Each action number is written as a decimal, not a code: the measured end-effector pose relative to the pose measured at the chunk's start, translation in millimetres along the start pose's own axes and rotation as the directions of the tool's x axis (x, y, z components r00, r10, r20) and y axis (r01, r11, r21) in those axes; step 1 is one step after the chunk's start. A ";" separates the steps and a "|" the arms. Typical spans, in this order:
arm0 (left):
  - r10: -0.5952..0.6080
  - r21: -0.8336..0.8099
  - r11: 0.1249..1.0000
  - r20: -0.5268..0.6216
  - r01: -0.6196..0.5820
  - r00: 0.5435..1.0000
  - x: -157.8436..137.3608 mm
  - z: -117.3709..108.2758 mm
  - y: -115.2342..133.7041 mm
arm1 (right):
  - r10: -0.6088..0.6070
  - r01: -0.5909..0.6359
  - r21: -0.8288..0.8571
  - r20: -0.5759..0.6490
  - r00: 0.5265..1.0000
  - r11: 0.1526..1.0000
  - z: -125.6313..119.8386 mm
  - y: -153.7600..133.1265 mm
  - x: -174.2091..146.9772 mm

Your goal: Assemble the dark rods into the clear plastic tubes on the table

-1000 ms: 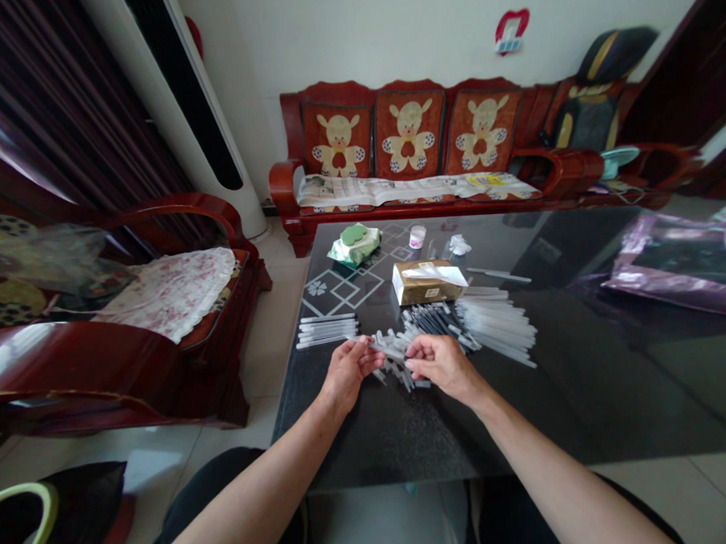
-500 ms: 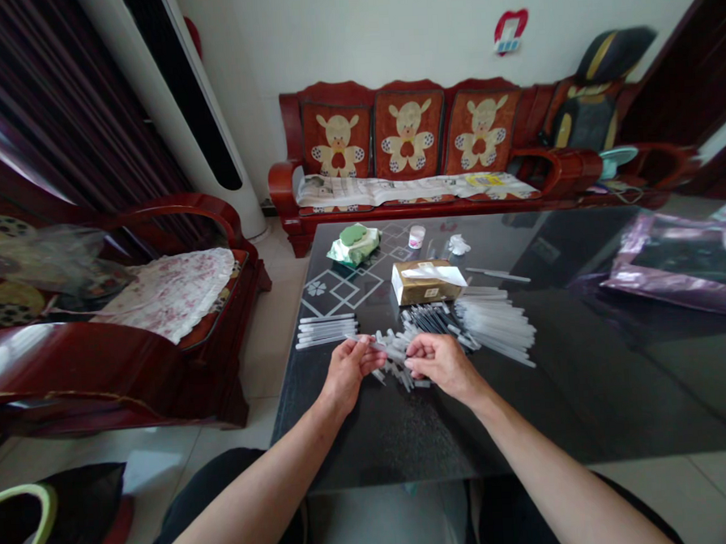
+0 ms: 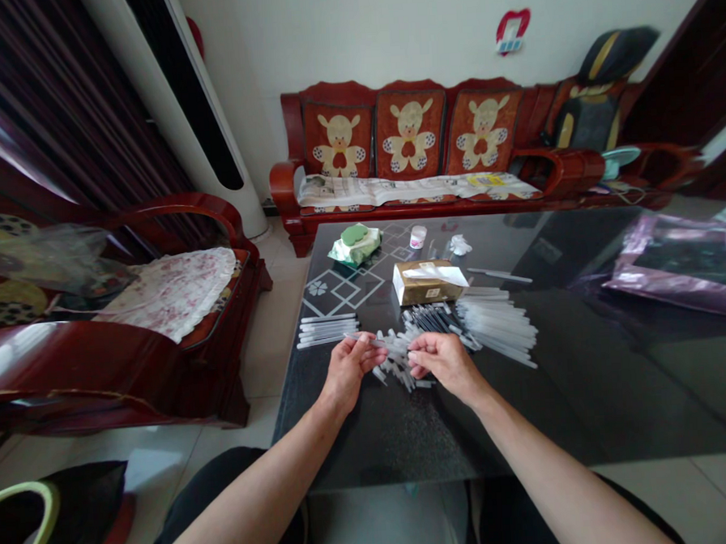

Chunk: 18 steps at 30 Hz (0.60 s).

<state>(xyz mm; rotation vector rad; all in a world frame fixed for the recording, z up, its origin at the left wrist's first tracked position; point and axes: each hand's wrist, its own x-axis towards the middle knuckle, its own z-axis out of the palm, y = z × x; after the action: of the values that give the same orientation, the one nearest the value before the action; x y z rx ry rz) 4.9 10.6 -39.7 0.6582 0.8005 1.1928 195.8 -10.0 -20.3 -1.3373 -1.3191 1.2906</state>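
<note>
My left hand (image 3: pixel 349 372) is closed around a thin translucent pen barrel (image 3: pixel 352 335), whose end sticks out past the fingers toward the left. Facing it across a small gap, my right hand (image 3: pixel 446 362) is pinched shut; what its fingertips hold is too small to make out. Beneath and between both hands lies a loose pile of short whitish pen caps (image 3: pixel 400 373). Several pens (image 3: pixel 326 331) lie side by side left of my left hand. Dark, thin pen refills (image 3: pixel 432 317) are heaped beyond my right hand, and a fan of translucent barrels (image 3: pixel 500 326) spreads to their right.
Behind the refills stands a gold tissue box (image 3: pixel 421 289). Farther back on the black table (image 3: pixel 397 449) are a green wipes pack (image 3: pixel 355 246), a small white jar (image 3: pixel 418 237) and crumpled tissue (image 3: pixel 460 245). A purple plastic bag (image 3: pixel 673 268) lies at the right.
The hands stay almost in place. Less of the translucent piece shows between them, and the right fingers have shifted slightly. The whole view has moved a few pixels.
</note>
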 end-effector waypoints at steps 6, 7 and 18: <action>0.009 -0.010 1.000 0.002 -0.009 1.000 -0.9 1.5 0.8 | -0.015 0.018 -0.059 0.047 0.999 0.998 0.7 4.9 0.7; 0.007 -0.012 1.000 -0.001 -0.007 1.000 -1.1 1.7 1.2 | -0.012 0.015 -0.063 0.053 0.999 0.998 0.9 4.9 0.7; 0.006 -0.012 1.000 0.009 -0.006 1.000 0.5 -0.9 -0.4 | -0.001 0.005 -0.078 0.056 0.998 0.997 -4.1 2.8 1.1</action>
<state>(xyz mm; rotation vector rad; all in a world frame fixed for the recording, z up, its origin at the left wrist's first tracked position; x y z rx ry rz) 4.5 11.0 -40.6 0.6561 0.7834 1.1985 200.1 -8.8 -22.6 -1.3606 -1.4225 1.2941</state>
